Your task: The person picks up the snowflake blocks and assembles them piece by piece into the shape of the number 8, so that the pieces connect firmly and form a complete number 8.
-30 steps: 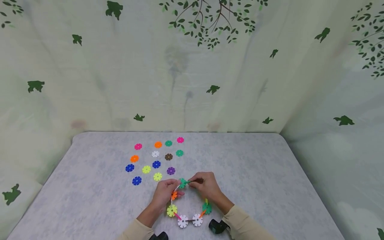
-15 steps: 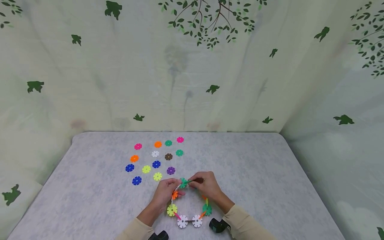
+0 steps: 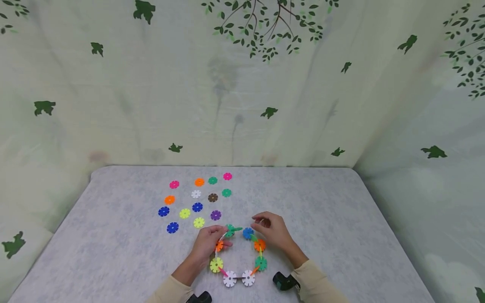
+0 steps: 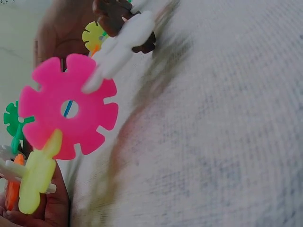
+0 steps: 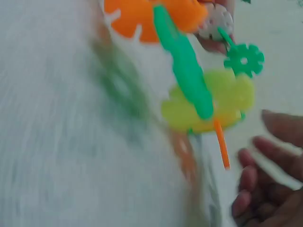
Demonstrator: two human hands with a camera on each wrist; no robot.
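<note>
Notched plastic discs joined edge to edge form a curved chain, with a gap at its far side between a green disc [image 3: 230, 231] and a blue disc [image 3: 248, 233]. My left hand [image 3: 206, 246] pinches the chain by the green end, near an orange disc [image 3: 219, 246]. Just right of the blue disc, my right hand [image 3: 275, 230] hovers apart from the chain, fingers loosely bent and holding nothing. A large pink disc [image 4: 42, 109] fills part of the left wrist view. In the right wrist view, a green disc [image 5: 182, 61] slots across a yellow one [image 5: 232, 94].
Several loose discs lie flat on the grey-covered table [image 3: 322, 198], beyond my left hand; a purple disc [image 3: 215, 215] and a yellow disc [image 3: 198, 222] are nearest. A printed curtain [image 3: 242, 134] stands behind the table.
My right hand has let go of the green piece at the chain's end and drawn away to the right. The blue and orange discs it covered now show. My left hand stays put.
</note>
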